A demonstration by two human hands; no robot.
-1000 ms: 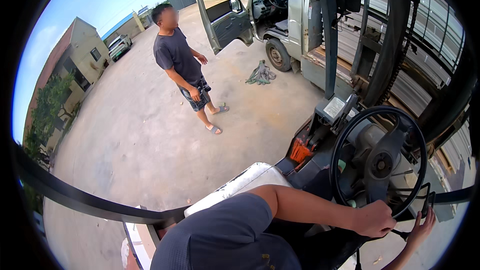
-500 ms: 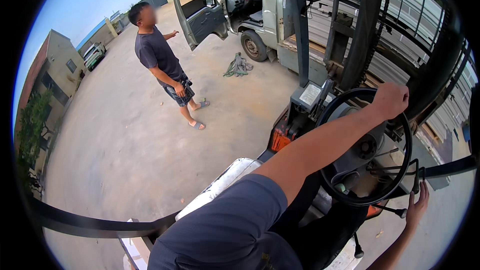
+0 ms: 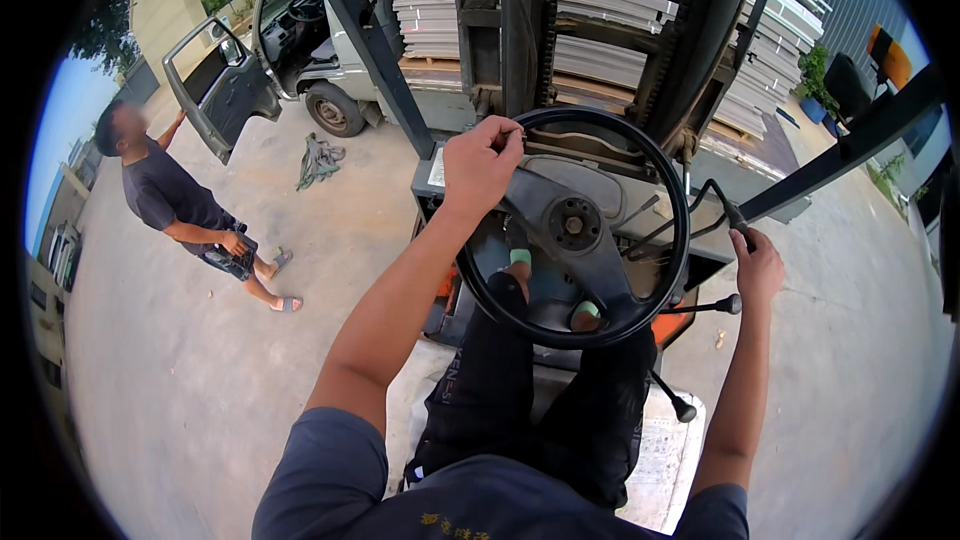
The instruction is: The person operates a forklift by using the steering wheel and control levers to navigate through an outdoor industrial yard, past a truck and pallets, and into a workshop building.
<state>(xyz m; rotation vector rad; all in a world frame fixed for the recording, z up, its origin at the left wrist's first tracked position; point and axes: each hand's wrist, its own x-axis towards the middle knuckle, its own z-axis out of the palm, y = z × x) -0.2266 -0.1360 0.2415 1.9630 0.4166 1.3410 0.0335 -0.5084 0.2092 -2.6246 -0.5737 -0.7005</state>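
A black steering wheel (image 3: pixel 683 230) stands before me, above my legs. At its upper left rim is my left hand (image 3: pixel 480 168), with fingers curled closed on the rim; the fingertips are partly hidden. To the right of the wheel, my right hand (image 3: pixel 760 265) is closed at the dark grip of a bent black lever (image 3: pixel 735 214). Below that hand a second lever with a round black knob (image 3: pixel 731 304) sticks out. Lower still, beside my leg, is another black-knobbed lever (image 3: pixel 684 409). My feet rest on the floor under the wheel.
Ahead rises the forklift mast (image 3: pixel 527 30), with a truck bed carrying stacked grey panels (image 3: pixel 430 15) behind it. The truck's door (image 3: pixel 215 90) hangs open. Left of me a person (image 3: pixel 175 185) stands by that door. A greenish cloth (image 3: pixel 319 160) lies on the concrete.
My view has swung right, so the truck and person appear further left. My left hand has gone from the wheel's upper right to its upper left. My right hand's fingers have closed on the lever.
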